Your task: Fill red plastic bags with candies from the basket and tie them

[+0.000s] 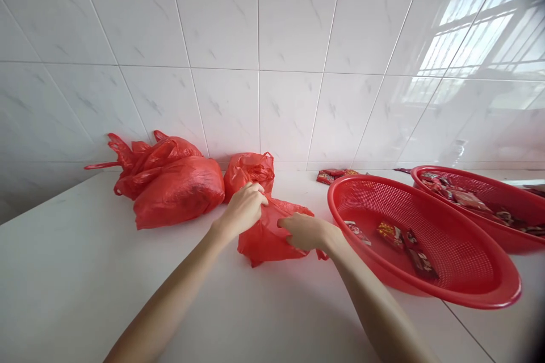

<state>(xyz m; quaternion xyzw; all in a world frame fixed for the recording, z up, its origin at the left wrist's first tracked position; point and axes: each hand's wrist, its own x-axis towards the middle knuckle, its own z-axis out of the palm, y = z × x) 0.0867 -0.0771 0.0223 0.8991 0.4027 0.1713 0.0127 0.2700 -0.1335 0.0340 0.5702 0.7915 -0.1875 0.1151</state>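
Both my hands are at a thin red plastic bag point(266, 244) lying on the white counter point(204, 317). My left hand point(247, 207) is closed on the bag's upper left edge, fingers pinched together. On the bag's right side, my right hand point(304, 231) has its fingers bent around the plastic, with the index finger and thumb pointing left across it. A loose handle of the bag sticks out below my right wrist. Behind my left hand stands another red plastic bag point(251, 167), bunched at its top. What the bag in my hands contains is hidden.
To the right stands a red perforated basket point(426, 204) with several small snack packets point(389, 234) in it. A second red basket point(502, 187) behind it holds more packets. Some packets point(334, 174) lie by the tiled wall point(289, 113). Filled red bags point(179, 193) sit at left.
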